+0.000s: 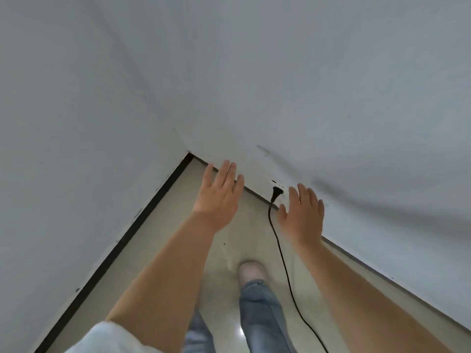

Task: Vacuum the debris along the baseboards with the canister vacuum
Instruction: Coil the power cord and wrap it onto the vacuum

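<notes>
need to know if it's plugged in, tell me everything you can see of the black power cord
The black power cord is thin and round, rubbery-looking, ending in a black plug at the wall socket low near the baseboard. It seems inserted, though blur leaves that uncertain. The cord hangs down, then trails across the pale floor toward the bottom edge, between both open hands, neither touching it.

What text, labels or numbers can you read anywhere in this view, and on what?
None. The black plug and its cord show no legible marking, and the walls, the baseboard and the floor carry no writing. The left hand and right hand hold nothing.
</notes>
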`<state>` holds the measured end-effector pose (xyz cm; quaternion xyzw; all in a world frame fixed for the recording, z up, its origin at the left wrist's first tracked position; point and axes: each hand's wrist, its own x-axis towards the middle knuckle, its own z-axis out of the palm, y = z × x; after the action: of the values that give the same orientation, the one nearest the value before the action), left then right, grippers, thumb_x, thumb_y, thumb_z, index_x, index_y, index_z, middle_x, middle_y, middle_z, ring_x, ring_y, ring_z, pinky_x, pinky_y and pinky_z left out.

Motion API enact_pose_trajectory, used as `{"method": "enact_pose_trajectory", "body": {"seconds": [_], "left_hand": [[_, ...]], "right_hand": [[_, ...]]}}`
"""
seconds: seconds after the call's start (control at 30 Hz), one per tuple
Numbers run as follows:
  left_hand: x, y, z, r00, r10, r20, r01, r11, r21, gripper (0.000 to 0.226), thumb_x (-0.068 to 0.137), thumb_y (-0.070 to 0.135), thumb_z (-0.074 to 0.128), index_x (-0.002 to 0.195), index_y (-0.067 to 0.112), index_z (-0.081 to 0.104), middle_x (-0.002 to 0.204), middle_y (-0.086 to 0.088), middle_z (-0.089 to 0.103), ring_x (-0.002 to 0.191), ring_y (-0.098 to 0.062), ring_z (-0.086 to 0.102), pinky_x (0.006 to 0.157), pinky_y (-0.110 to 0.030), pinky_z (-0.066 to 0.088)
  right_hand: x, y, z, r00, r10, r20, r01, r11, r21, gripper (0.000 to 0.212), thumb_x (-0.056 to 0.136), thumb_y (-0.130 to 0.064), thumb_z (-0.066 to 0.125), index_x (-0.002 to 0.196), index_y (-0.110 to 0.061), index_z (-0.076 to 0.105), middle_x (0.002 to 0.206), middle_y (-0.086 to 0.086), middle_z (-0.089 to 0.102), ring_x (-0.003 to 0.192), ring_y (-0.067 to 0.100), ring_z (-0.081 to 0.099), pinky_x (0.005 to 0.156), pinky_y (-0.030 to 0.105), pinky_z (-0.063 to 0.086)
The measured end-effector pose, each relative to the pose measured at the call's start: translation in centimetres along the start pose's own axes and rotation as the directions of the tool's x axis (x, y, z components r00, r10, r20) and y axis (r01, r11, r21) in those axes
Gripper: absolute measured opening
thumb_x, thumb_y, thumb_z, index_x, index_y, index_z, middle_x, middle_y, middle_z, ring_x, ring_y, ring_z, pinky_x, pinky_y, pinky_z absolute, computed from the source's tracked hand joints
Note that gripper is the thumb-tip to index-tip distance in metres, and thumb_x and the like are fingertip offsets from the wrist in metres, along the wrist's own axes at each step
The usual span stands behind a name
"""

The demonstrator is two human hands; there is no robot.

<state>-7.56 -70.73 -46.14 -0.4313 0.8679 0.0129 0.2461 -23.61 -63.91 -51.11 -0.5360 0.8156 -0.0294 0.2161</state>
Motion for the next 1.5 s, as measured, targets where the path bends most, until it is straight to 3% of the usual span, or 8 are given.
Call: {"method": "enact_pose_trajectory", "body": {"seconds": [0.17,0.37,0.57,0.83,1.03,1.17,1.3,1.5], "left_hand": [[6.5,-2.0,4.0,0.94,0.333,-0.068,-0.319,0.934,0.161,0.06,0.099,0.028,0.035,0.149,0.005,0.01,0.155,-0.023,0.0,0.144,-0.036,-0.004,0.113,-0.056,-0.003],[15.1,-4.4,9.9,0.554,0.76,-0.34,-0.533,0.637,0.557,0.041,0.07,0.018,0.055,0.106,0.009,0.071,0.123,-0.017,0.061,0.118,-0.032,0.056,0.101,-0.052,0.028],[24.0,-3.9,14.4,0.296,0.898,-0.326,-0.446,0.431,0.785,0.065,0.094,0.005,-0.002,0.131,0.007,0.051,0.139,-0.012,0.049,0.13,-0.028,0.045,0.113,-0.047,0.011],[28.9,-3.7,15.8,0.061,0.929,-0.366,-0.092,0.371,0.924,0.055,0.091,-0.008,0.004,0.146,-0.005,-0.006,0.147,0.007,0.014,0.133,-0.006,0.017,0.116,-0.035,-0.005],[28.9,-4.2,15.3,0.04,0.933,-0.359,-0.196,0.359,0.912,0.058,0.089,-0.01,0.008,0.141,0.008,0.025,0.145,0.004,0.022,0.136,-0.012,0.022,0.116,-0.032,-0.003],[27.9,-4.0,15.3,0.076,0.912,-0.403,-0.271,0.408,0.872,0.059,0.087,-0.003,0.025,0.146,0.003,0.016,0.148,-0.002,0.024,0.145,-0.025,-0.008,0.118,-0.038,-0.002],[22.9,-2.0,15.6,0.214,0.923,-0.32,-0.399,0.382,0.834,0.056,0.09,0.023,0.025,0.143,0.004,0.021,0.147,-0.003,0.039,0.14,-0.028,0.016,0.114,-0.048,0.0],[10.5,9.2,12.7,0.231,0.909,-0.346,-0.767,0.389,0.51,0.057,0.087,0.035,0.031,0.132,0.002,0.045,0.135,-0.015,0.052,0.13,-0.026,0.033,0.104,-0.049,0.025]], "right_hand": [[2.0,0.4,5.9,0.977,0.207,-0.054,-0.208,0.978,-0.018,0.036,0.068,-0.019,0.071,0.096,0.003,0.068,0.102,0.021,0.068,0.095,0.042,0.065,0.076,0.059,0.051],[7.0,-0.9,13.2,0.891,0.412,-0.191,-0.396,0.911,0.117,0.035,0.071,-0.027,0.052,0.084,0.0,0.069,0.078,0.013,0.069,0.082,0.039,0.067,0.069,0.053,0.055],[11.8,0.6,19.8,0.765,0.608,-0.213,-0.563,0.792,0.236,0.041,0.086,-0.027,0.063,0.113,0.005,0.058,0.1,0.02,0.065,0.107,0.038,0.055,0.099,0.051,0.038],[13.8,1.9,22.2,0.737,0.616,-0.278,-0.626,0.777,0.063,0.031,0.103,-0.024,0.024,0.113,-0.005,0.047,0.103,0.007,0.06,0.103,0.026,0.049,0.093,0.036,0.027],[14.0,0.9,23.0,0.646,0.608,-0.461,-0.62,0.771,0.147,0.022,0.073,-0.007,0.077,0.068,0.0,0.057,0.051,0.011,0.054,0.054,0.027,0.053,0.064,0.033,0.042],[8.6,-0.2,26.6,0.689,0.655,-0.31,-0.603,0.755,0.258,0.026,0.09,-0.017,0.051,0.074,0.0,0.06,0.06,0.014,0.06,0.065,0.031,0.06,0.072,0.037,0.025],[0.7,-0.2,28.6,0.651,0.707,-0.276,-0.607,0.704,0.369,0.032,0.08,-0.028,0.048,0.06,-0.007,0.06,0.045,0.006,0.052,0.046,0.028,0.054,0.062,0.033,0.022],[-12.4,6.8,18.1,0.396,0.911,0.117,-0.498,0.107,0.86,0.019,0.09,-0.019,0.059,0.101,-0.005,0.064,0.087,0.004,0.061,0.084,0.021,0.056,0.068,0.024,0.032]]}}
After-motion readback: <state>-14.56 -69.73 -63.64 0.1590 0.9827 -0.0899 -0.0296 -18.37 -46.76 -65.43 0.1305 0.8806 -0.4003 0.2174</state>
